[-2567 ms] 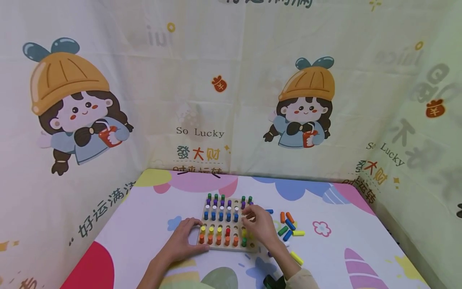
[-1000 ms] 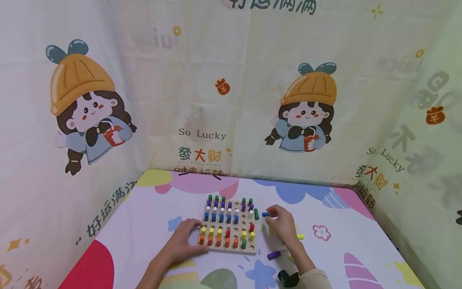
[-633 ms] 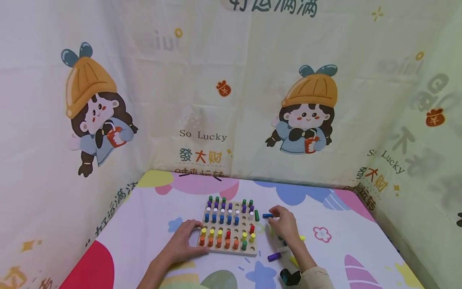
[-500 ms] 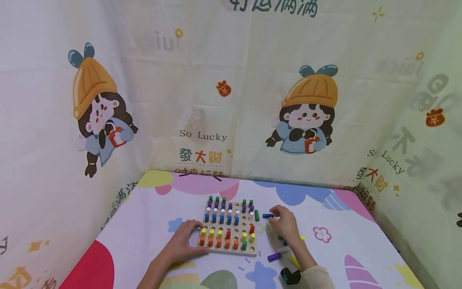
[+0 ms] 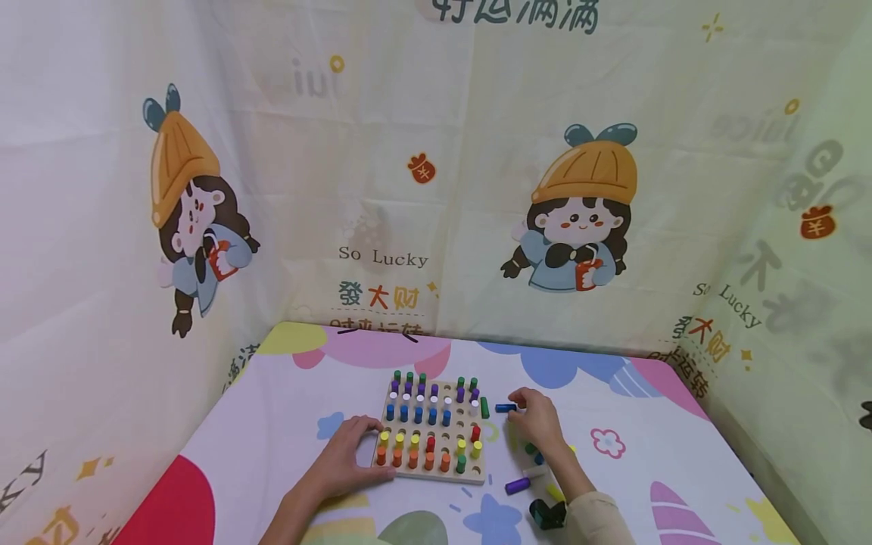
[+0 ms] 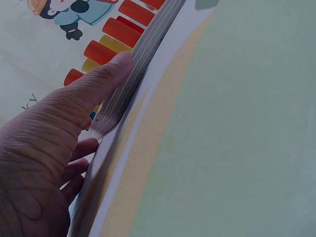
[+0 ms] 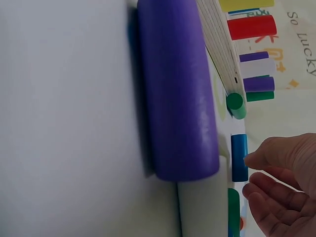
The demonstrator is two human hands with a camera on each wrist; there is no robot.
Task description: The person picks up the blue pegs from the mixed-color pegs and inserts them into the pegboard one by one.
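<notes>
A wooden pegboard (image 5: 446, 475) stands on the table with rows of coloured pegs in its holes, some holes bare. At its near left corner my left hand (image 5: 344, 458) grips it, thumb (image 6: 106, 74) along the near edge and index finger at the left side. Right of the board, my right hand (image 5: 540, 422) pinches the right end of a blue peg (image 5: 502, 408) lying flat close over the tabletop. In the right wrist view a fingertip meets that blue peg (image 7: 239, 158), while the lower fingers curl loosely. Between board and blue peg lies a green peg (image 5: 484, 407).
Loose pegs lie under and beside the right forearm, among them a purple peg (image 5: 518, 486), a white peg (image 5: 534, 471) and a yellow peg (image 5: 555, 492). A dark object (image 5: 547, 515) sits by the right sleeve. Printed cloth walls (image 5: 477, 227) enclose the table.
My right hand has left the board's right side and moved right to the blue peg, staying there over the last second. The left hand keeps its place at the corner.
</notes>
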